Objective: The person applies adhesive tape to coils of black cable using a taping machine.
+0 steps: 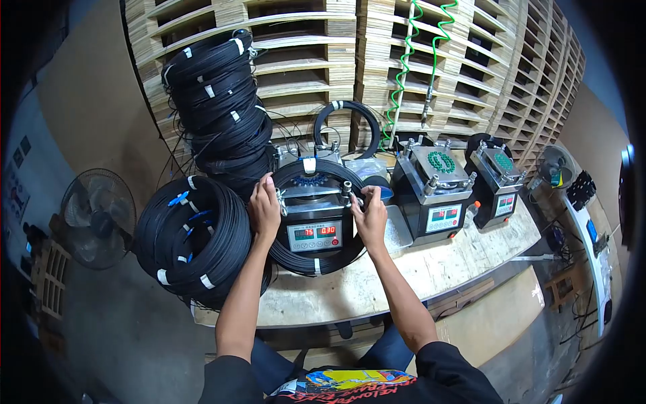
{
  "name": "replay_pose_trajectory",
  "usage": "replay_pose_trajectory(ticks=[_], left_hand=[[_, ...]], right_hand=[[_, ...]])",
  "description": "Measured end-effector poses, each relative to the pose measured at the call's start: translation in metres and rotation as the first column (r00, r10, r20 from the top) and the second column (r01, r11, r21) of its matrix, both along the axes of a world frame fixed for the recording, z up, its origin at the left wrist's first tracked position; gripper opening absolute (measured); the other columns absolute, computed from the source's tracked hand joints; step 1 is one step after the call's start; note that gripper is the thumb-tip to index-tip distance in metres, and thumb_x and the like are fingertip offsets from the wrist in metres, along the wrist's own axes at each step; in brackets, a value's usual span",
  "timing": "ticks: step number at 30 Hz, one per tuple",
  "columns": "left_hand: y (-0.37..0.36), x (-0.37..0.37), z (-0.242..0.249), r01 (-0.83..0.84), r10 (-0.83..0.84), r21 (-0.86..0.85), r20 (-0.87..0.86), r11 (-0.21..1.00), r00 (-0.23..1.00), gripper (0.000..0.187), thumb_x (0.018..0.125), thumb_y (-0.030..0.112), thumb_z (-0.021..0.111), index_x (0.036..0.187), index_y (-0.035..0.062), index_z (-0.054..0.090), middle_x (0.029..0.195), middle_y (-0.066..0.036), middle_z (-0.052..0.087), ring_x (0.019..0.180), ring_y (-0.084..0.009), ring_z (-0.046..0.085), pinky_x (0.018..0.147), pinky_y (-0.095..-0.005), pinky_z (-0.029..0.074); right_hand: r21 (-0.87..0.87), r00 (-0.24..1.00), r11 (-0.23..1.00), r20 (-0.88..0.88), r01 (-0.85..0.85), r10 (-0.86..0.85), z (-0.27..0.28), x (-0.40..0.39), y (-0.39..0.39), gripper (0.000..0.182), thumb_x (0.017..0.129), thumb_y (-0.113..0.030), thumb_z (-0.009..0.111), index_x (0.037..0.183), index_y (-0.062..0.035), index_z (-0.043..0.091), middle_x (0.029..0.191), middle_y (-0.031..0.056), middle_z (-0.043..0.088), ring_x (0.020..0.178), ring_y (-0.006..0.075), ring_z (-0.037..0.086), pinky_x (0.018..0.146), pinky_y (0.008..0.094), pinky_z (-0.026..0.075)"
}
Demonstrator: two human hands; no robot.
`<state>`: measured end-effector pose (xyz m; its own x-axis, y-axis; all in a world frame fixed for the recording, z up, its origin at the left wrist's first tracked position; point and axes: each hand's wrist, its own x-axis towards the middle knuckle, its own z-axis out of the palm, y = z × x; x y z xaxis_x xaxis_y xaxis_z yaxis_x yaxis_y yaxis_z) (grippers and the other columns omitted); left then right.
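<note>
A coil of thin black cable point(317, 267), tied with white tape, hangs around the front of a machine point(296, 227) with a lit red and green display. My left hand point(265, 207) is closed on the coil's left edge, its fingers pointing up beside a metal corner post. On the opposite side my right hand point(369, 217) grips the coil's right edge with curled fingers, close to another corner post point(346, 190). Both hands partly hide the cable they hold. On the machine's top plate a ring of dark blue pieces point(311, 180) shows through the coil.
Thick stacked cable coils point(202, 242) stand left, with a taller pile point(219, 114) behind. Two similar machines point(437, 195) point(501, 176) with green rings sit right on the wooden table point(431, 269). Pallets point(303, 74), a hanging green air hose point(406, 57) and a fan point(99, 215) surround it.
</note>
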<state>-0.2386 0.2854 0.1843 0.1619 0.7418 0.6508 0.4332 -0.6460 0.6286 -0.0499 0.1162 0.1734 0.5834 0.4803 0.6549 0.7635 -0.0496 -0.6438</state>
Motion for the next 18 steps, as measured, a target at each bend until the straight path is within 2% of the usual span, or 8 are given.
replay_pose_trajectory(ticks=[2,4,6,7,10,12,14,18], left_hand=[[0.0,0.0,0.0,0.008,-0.008,0.0,0.014,1.0,1.0,0.051,0.109,0.036,0.029,0.123,0.0021,0.065,0.115,-0.022,0.069,0.099,-0.0412,0.067,0.083,-0.0449,0.055],[0.0,0.0,-0.002,0.015,-0.015,-0.002,0.027,1.0,1.0,0.051,0.109,0.036,0.03,0.123,0.0022,0.065,0.114,-0.021,0.069,0.099,-0.0411,0.067,0.082,-0.0447,0.055],[0.003,-0.001,-0.003,0.027,-0.028,0.035,0.022,0.999,0.999,0.05,0.109,0.036,0.03,0.122,0.0022,0.065,0.114,-0.021,0.069,0.098,-0.041,0.067,0.081,-0.0442,0.055],[0.004,-0.001,-0.004,0.022,-0.023,0.035,0.024,0.999,0.999,0.05,0.109,0.036,0.03,0.122,0.0022,0.065,0.114,-0.021,0.069,0.098,-0.041,0.067,0.081,-0.0442,0.055],[0.006,0.001,-0.008,0.039,-0.041,0.034,0.053,0.999,0.998,0.049,0.109,0.035,0.031,0.122,0.0015,0.065,0.113,-0.022,0.069,0.098,-0.0408,0.068,0.081,-0.0442,0.055],[0.008,0.001,-0.009,0.045,-0.051,0.078,0.068,0.996,0.996,0.047,0.109,0.033,0.033,0.121,0.0009,0.064,0.112,-0.023,0.069,0.098,-0.0405,0.068,0.081,-0.0443,0.055],[0.007,0.001,-0.009,0.044,-0.049,0.066,0.067,0.997,0.997,0.045,0.109,0.032,0.034,0.121,0.0008,0.064,0.111,-0.023,0.069,0.097,-0.0407,0.067,0.081,-0.0444,0.055],[0.008,0.002,-0.008,0.041,-0.049,0.103,0.083,0.994,0.995,0.043,0.108,0.029,0.035,0.12,0.0007,0.065,0.11,-0.022,0.069,0.096,-0.0415,0.067,0.08,-0.0448,0.055]], right_hand=[[-0.006,0.979,0.99,-0.148,-0.142,0.14,0.001,0.007,-0.002,0.026,0.089,-0.006,0.069,0.107,-0.0011,0.051,0.07,0.0141,0.06,0.06,0.0338,0.056,0.061,0.0456,0.042],[-0.096,0.971,0.979,-0.181,-0.178,0.158,0.005,0.011,-0.008,0.027,0.088,-0.004,0.069,0.108,-0.0006,0.051,0.077,0.0158,0.061,0.067,0.034,0.059,0.064,0.0446,0.044],[-0.044,0.982,0.984,0.075,-0.171,0.174,0.004,0.013,-0.008,0.031,0.088,-0.007,0.07,0.111,-0.0002,0.052,0.087,0.019,0.062,0.079,0.0364,0.061,0.07,0.0437,0.047],[-0.047,0.986,0.988,0.069,-0.149,0.152,0.002,0.01,-0.007,0.033,0.088,-0.011,0.071,0.113,0.0,0.052,0.095,0.0216,0.063,0.09,0.0392,0.061,0.076,0.0429,0.048],[-0.095,0.989,0.995,0.143,-0.012,0.026,0.001,-0.003,-0.005,0.034,0.088,-0.014,0.073,0.112,-0.0012,0.052,0.096,0.0198,0.063,0.084,0.0352,0.064,0.072,0.0426,0.048],[-0.153,0.989,0.987,0.15,0.04,-0.016,-0.002,-0.005,-0.002,0.034,0.089,-0.018,0.074,0.108,-0.0014,0.052,0.095,0.0201,0.066,0.085,0.0384,0.065,0.07,0.0449,0.049],[-0.154,1.0,0.988,0.011,0.008,-0.007,0.003,-0.007,0.001,0.033,0.089,-0.022,0.073,0.105,-0.0026,0.051,0.087,0.0186,0.067,0.083,0.0402,0.064,0.071,0.0487,0.047],[-0.133,0.992,0.989,0.115,0.069,-0.054,-0.007,-0.018,0.011,0.026,0.087,-0.01,0.067,0.107,-0.0048,0.051,0.083,0.0185,0.067,0.073,0.0399,0.065,0.065,0.0471,0.047]])
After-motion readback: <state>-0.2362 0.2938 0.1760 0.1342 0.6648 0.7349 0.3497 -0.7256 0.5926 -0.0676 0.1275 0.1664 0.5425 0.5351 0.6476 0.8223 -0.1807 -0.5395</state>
